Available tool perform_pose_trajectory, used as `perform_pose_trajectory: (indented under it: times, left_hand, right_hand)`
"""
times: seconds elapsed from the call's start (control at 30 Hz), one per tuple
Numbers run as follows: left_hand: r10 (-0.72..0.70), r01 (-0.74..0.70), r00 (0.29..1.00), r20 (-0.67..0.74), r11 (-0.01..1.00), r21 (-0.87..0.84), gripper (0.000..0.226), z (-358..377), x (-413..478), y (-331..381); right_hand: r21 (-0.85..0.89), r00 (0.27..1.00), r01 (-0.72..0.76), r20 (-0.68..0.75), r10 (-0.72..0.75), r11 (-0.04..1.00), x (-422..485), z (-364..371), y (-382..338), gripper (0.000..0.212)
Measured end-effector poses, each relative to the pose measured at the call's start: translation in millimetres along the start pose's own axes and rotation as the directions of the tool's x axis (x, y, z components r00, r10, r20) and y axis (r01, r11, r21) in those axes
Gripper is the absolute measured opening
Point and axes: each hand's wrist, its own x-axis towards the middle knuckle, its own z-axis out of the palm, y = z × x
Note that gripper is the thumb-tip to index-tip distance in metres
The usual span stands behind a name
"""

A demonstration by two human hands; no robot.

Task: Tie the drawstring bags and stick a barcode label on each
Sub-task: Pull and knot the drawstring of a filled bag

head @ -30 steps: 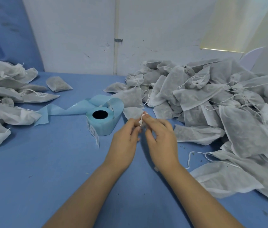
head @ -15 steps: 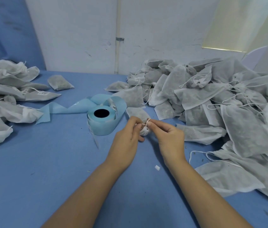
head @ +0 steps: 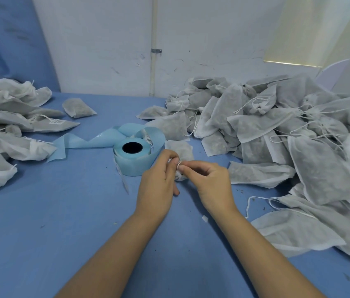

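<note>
Seen from my head: just right of the label roll (head: 132, 160), my left hand (head: 159, 181) and right hand (head: 210, 181) meet. Both have curled fingers and pinch the white cord (head: 179, 166) of one drawstring bag (head: 179, 148) lying on the blue table (head: 62, 222). Farther right of the roll lies a big heap of bags (head: 277, 125), and left of the roll a smaller pile (head: 8, 117).

A blue cloth-covered table (head: 62, 233) is backed by a scuffed white wall (head: 202, 39), to which a thin white pipe (head: 153, 78) is clamped; blue fabric (head: 8, 39) is hung at the table's far left corner.
</note>
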Motion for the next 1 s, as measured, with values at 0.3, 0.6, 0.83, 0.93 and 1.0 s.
perform_pose_trajectory:
  times: [0.3,0.6,0.83,0.93,1.0]
  left_hand:
    - [-0.024,0.036,0.997,0.067,0.982,-0.183,0.018,1.9,-2.9,7.0]
    - [-0.011,0.016,0.999,0.036,0.988,-0.154,0.019,0.5,0.6,4.8]
    - [0.029,-0.021,0.998,0.064,0.992,-0.124,0.019,-0.8,1.1,4.2]
    - [-0.002,0.011,0.998,0.056,0.987,-0.160,0.020,-1.9,2.2,3.6]
    - [-0.021,0.030,0.998,0.057,0.986,-0.161,0.020,-2.0,2.8,3.2]
  right_hand:
    - [-0.022,0.993,-0.097,-0.072,0.095,0.995,-8.3,11.7,-6.6,0.010]
    - [0.344,0.941,-0.335,0.072,0.331,0.877,-4.6,8.4,-8.9,0.009]
    - [0.641,0.899,-0.432,0.251,0.358,0.635,1.3,-1.2,-15.5,0.021]
    - [0.670,0.891,-0.445,0.267,0.367,0.594,1.1,0.3,-15.4,0.019]
    - [0.689,0.894,-0.434,0.252,0.370,0.580,1.6,1.5,-14.9,0.019]
